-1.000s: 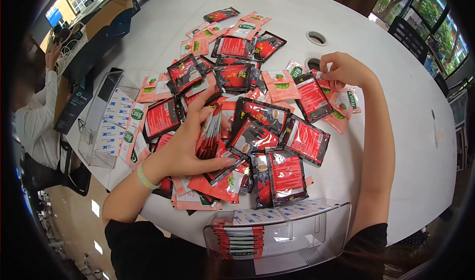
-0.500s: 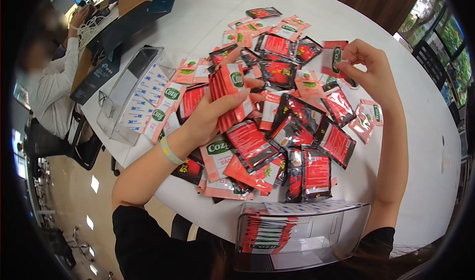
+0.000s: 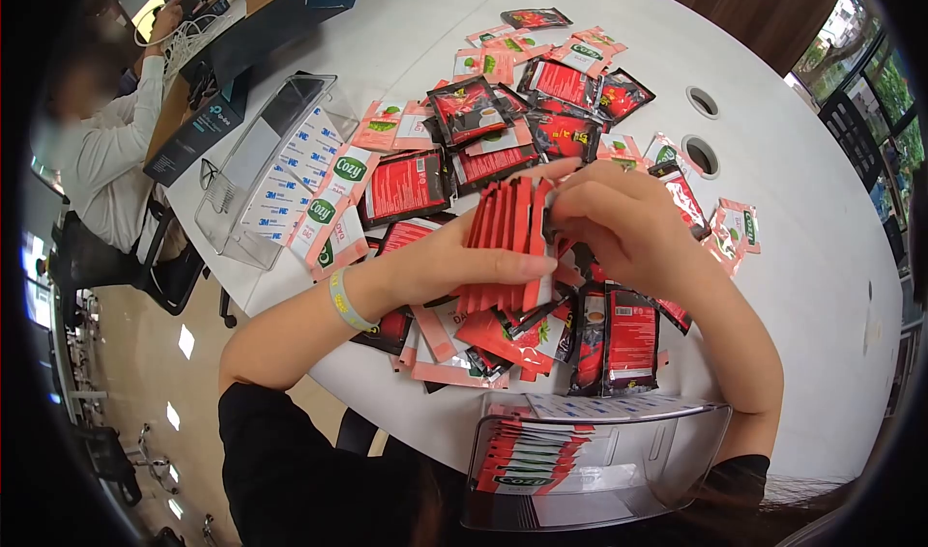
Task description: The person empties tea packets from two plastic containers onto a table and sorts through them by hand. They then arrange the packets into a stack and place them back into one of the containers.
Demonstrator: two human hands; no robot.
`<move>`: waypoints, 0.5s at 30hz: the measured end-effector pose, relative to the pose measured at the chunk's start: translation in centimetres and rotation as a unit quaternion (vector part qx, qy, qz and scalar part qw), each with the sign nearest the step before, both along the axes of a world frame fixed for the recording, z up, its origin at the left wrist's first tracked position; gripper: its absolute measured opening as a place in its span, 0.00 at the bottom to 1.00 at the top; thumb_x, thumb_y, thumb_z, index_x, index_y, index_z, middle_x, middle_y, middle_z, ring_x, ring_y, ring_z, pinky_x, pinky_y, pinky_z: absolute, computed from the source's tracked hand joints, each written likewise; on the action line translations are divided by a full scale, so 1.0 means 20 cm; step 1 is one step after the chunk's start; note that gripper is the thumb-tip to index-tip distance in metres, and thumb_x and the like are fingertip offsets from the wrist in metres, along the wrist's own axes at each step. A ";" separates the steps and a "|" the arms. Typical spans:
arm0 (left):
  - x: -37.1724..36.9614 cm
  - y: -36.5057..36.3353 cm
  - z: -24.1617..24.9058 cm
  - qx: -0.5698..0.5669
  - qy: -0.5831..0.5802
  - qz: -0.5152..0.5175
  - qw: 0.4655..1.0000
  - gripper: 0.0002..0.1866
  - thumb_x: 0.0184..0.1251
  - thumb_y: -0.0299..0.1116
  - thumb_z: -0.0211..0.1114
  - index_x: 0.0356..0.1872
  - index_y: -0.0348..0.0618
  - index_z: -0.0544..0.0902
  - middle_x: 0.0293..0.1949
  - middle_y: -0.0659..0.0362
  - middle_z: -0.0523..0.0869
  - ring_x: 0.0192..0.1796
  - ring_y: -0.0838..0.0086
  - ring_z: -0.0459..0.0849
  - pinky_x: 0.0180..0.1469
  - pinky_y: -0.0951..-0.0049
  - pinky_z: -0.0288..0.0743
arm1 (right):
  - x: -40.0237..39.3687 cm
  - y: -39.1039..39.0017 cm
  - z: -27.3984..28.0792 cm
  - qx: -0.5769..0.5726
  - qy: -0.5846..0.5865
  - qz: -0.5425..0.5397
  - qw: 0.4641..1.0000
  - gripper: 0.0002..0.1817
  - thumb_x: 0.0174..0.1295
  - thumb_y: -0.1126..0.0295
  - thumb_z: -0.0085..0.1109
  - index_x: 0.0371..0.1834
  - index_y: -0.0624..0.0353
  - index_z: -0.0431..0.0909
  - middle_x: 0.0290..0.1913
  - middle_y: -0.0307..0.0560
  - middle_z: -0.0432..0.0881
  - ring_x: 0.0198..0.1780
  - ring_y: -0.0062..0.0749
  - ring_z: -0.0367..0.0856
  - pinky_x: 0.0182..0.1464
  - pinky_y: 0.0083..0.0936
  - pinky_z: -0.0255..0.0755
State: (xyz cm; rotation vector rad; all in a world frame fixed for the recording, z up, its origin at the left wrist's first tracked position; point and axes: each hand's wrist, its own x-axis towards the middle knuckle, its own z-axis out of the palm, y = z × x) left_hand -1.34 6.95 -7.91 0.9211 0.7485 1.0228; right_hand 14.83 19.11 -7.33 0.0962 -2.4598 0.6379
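My left hand [image 3: 454, 262] is wrapped round a stack of red sachets [image 3: 503, 233], held upright above the pile. My right hand [image 3: 619, 214] meets the stack's right side with its fingers curled; whatever they grip is hidden behind them. Black-and-red sachets [image 3: 406, 185] and pink Cozy sachets [image 3: 350, 167] lie spread beneath and around both hands. Close to my body stands a clear plastic box [image 3: 619, 460] with a row of Cozy sachets [image 3: 527, 460] at its left end.
A second clear box [image 3: 232, 185] lies at the left beside the pile. Further left are a dark cardboard box [image 3: 198, 141] with cables and a seated person in a white sleeve [image 3: 111, 151]. Two round holes [image 3: 703, 102] show in the white table [image 3: 812, 286].
My right hand has come in from the right, where it held up a Cozy sachet, to the stack. My left hand has turned the stack and shifted it rightward and down.
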 end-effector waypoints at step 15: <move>-0.37 0.12 -0.04 0.137 -0.075 0.312 0.937 0.30 0.62 0.42 0.51 0.62 0.41 0.55 0.55 0.39 0.66 0.48 0.62 0.76 0.56 0.58 0.67 | -0.05 -0.05 -0.14 0.094 -0.045 -0.003 0.995 0.19 0.42 0.59 0.64 0.38 0.55 0.76 0.44 0.45 0.72 0.46 0.40 0.71 0.49 0.37 0.59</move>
